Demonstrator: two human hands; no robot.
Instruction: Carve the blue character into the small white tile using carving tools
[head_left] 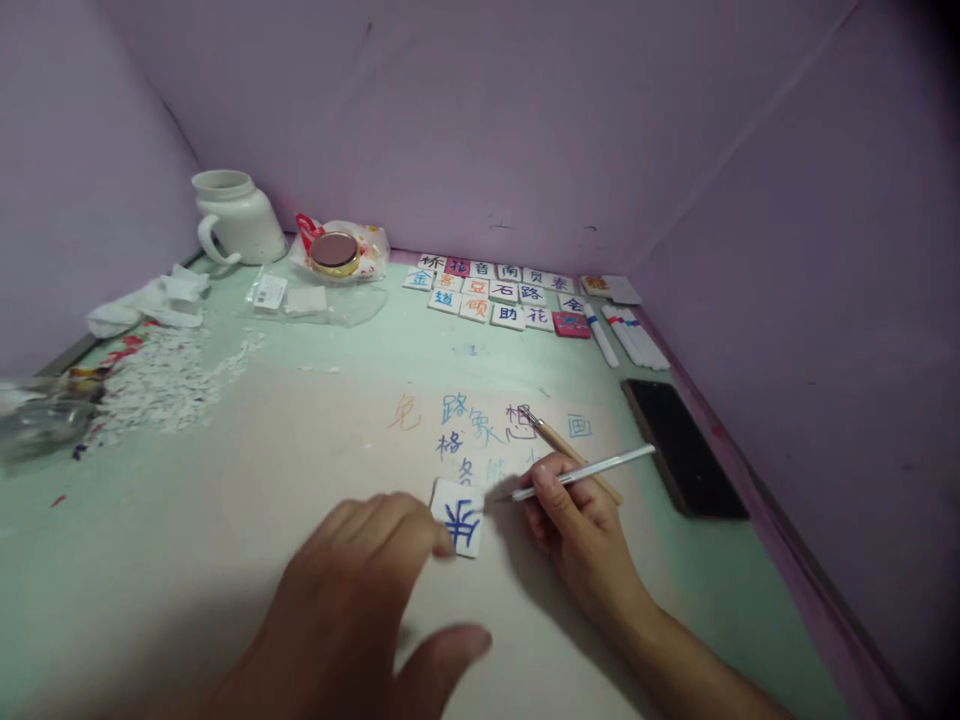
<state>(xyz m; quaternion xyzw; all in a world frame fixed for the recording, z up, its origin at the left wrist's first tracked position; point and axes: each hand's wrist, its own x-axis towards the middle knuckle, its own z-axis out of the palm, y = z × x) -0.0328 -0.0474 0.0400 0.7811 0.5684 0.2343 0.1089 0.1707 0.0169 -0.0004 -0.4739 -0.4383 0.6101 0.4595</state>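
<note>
A white square tile (466, 505) with a blue character lies on the beige sheet (300, 480). My left hand (375, 570) reaches over the tile's left edge. Its index fingertip is at the tile's lower corner, while the thumb stands well apart. In my right hand (574, 515) is a slim silver pen-like tool (600, 464), gripped like a pencil. Its dark pointed tip is close to the tile's right edge; whether it touches, I cannot tell. Beyond that hand a wooden-handled tool (562, 443) with a metal tip lies slanted, partly hidden.
Character tiles (506, 290) stand in rows at the back. White markers (636, 338) and a black phone (686, 450) are at right. White shavings (161, 375) cover the left side, near a white jug (244, 225), a round tin (335, 252) and plastic bags (352, 303). Purple walls enclose the table.
</note>
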